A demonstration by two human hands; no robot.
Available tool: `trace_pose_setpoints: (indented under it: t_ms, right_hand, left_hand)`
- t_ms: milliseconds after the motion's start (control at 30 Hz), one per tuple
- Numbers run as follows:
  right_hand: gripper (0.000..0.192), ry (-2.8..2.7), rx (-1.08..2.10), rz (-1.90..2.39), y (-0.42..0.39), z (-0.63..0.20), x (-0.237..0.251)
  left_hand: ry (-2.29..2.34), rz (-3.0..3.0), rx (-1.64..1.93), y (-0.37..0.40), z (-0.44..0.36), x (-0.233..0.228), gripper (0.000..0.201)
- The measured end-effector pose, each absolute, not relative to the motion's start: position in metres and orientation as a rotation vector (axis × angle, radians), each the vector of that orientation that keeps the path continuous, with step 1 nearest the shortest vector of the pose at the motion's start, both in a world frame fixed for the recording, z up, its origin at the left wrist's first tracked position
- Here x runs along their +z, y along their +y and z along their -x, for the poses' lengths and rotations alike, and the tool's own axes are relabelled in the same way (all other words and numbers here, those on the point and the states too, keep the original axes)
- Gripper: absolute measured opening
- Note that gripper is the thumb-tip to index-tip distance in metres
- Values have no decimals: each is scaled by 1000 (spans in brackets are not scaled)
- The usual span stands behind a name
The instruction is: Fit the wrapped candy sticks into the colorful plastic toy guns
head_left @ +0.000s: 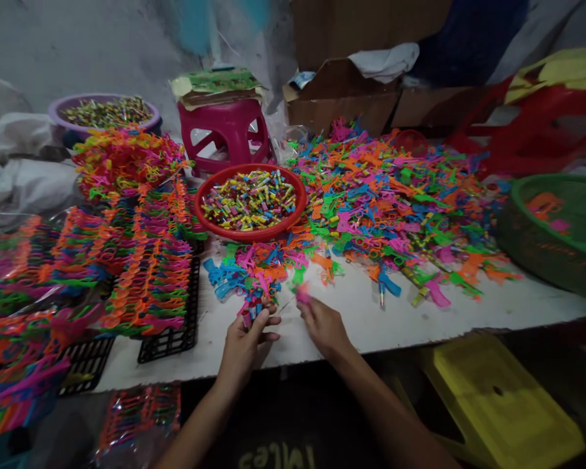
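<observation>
My left hand (pixel 247 342) rests at the front of the white table (pixel 371 312), its fingers closed around a few small coloured pieces. My right hand (pixel 322 322) is just beside it, pinching a small pink plastic piece (pixel 303 294) that is blurred. Right above both hands lies a small heap of blue, pink and green plastic toy parts (pixel 254 267). Behind that heap stands a red bowl (pixel 209 189) full of small coloured tubes.
A wide pile of coloured plastic parts (pixel 390 195) covers the table's right half. Stacked rows of assembled parts (pixel 146 260) sit on black trays (pixel 176 339) at left. A green basket (pixel 542 241), pink stool (pixel 224 133), purple basin (pixel 58 111), cardboard boxes (pixel 342 98), yellow stool (pixel 498 397) surround.
</observation>
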State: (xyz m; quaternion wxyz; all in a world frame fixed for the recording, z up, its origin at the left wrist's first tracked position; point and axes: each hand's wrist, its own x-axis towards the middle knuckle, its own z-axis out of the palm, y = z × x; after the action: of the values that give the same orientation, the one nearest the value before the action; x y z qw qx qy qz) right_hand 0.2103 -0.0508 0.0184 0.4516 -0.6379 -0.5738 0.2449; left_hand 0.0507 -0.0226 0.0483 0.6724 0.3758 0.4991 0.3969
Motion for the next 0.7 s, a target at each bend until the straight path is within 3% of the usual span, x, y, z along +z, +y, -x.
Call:
trace_pose_setpoints:
  t_ms: [100, 233, 700]
  right_hand:
    - [33, -1017, 862, 1511, -46, -210, 28]
    - [34, -943, 1026, 1379, -43, -195, 41]
    - [34, -993, 971, 1355, -52, -178, 43]
  left_hand:
    - [1098, -930, 872, -24, -51, 50, 35]
    - [1056, -1020, 799, -30, -55, 48, 37]
    - [1227, -1242, 773, -35, -58, 51, 32]
